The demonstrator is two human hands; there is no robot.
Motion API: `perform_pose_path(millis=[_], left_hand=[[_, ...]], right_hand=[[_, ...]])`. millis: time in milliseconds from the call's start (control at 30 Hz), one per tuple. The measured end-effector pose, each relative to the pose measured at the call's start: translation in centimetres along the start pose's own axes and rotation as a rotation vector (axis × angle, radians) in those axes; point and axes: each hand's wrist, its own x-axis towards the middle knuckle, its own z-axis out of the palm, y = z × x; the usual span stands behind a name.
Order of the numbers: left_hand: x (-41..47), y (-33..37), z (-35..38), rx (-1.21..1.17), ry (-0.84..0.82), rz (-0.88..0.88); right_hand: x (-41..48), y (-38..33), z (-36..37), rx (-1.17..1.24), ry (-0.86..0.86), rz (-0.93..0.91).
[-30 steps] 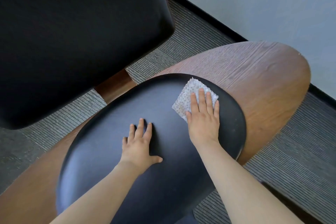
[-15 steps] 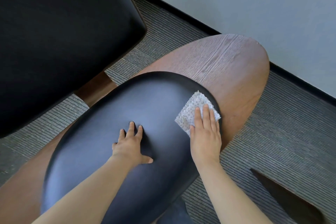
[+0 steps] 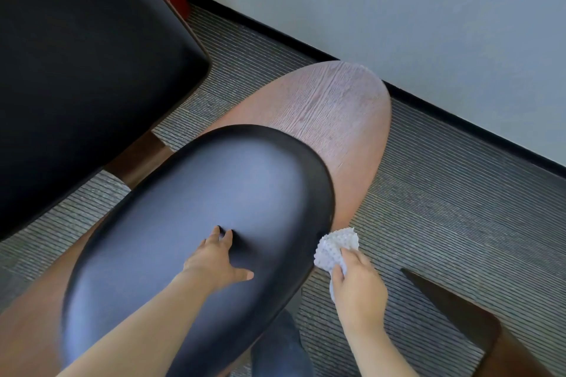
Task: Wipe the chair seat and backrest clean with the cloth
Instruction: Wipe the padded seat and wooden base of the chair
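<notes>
We see two hands and one cloth. The left hand lies flat on the near black pad, fingers spread and holding nothing. The right hand has its fingers curled round the white bumpy cloth, all bunched up. The cloth is off the pad, just beside its right edge, over the striped carpet. There are two black pads. The other pad sits far left, and one wooden shell pokes out behind the near one.
</notes>
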Motion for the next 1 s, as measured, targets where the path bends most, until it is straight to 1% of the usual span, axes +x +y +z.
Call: perform_pose_path(millis=[100,200,300,467,600,667,800,900,933,1000], left_hand=[[-0.3,0.4,0.0,-0.005,-0.001,-0.004],[-0.3,0.4,-0.1,-0.026,0.042,-0.012],[0.2,-0.4,-0.6,-0.060,0.117,-0.017],[1.4,-3.2,-1.5,-0.115,0.217,-0.041],[2.5,-5.2,-2.1,-0.139,0.248,-0.099],[3.2,-6.0,-2.3,-0.137,0.253,-0.130],[5.1,-7.3,-2.5,-0.163,0.289,-0.177],[6.4,-7.5,-2.8,-0.144,0.257,-0.211],[6.7,-7.4,-2.8,-0.135,0.243,-0.218],[7.0,-7.2,-2.8,-0.129,0.236,-0.227]], right_hand=[[-0.3,-0.4,-0.3,0.059,0.069,0.000],[0.7,-2.9,-1.2,0.137,0.128,-0.061],[2.7,-6.5,-2.2,0.209,0.159,-0.164],[6.6,-12.1,-2.5,0.229,0.178,-0.374],[9.6,-16.1,-1.6,0.176,0.169,-0.603],[11.1,-17.9,-1.2,0.146,0.174,-0.676],[13.9,-21.4,-0.5,0.106,0.185,-0.736],[16.0,-24.0,0.0,0.069,0.193,-0.777],[16.7,-24.7,0.2,0.028,0.170,-0.779],[18.0,-25.8,1.1,-0.130,0.080,-0.749]])
